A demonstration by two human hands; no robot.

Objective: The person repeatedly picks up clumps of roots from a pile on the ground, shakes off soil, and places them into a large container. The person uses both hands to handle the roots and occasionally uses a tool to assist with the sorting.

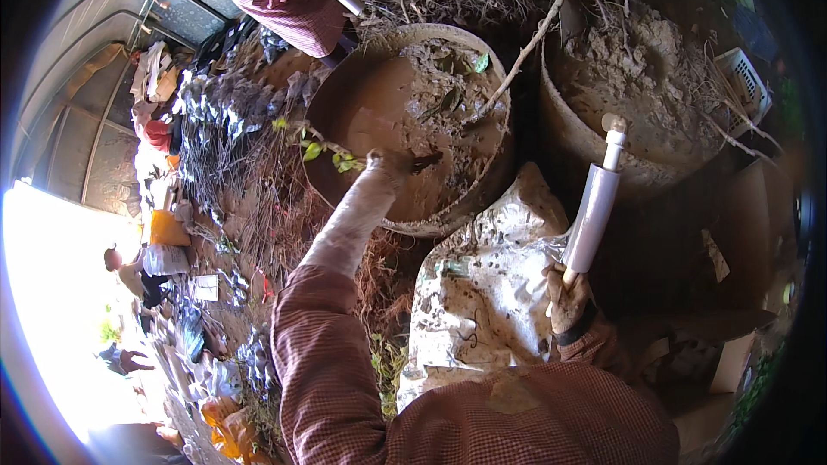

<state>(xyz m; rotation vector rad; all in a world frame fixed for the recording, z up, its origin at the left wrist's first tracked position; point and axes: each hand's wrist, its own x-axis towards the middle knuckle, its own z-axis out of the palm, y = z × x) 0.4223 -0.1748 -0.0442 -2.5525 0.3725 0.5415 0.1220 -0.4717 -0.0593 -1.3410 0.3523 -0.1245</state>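
My left hand [391, 166], pale and coated with mud, reaches over the near left part of a round tub [446, 227] of muddy water. It grips a thin stem with green leaves [313, 150] pointing left; the stem's dark end [428, 160] points right, over the brown water. Lower right, my right hand [567, 300] is closed around the handle of a roll of clear plastic film [591, 216], held upright. A strand of film trails left from the roll. Between my arms a mud-spotted white sack [478, 310] is spread in front of me.
A forked stick [539, 42] leans out of the tub over its right rim. A second tub [659, 171] holds thick mud. Bundled bare stems and roots [252, 226] lie left. A person in a checked garment [278, 0] is beyond the tub. A plastic crate [753, 87] stands far right.
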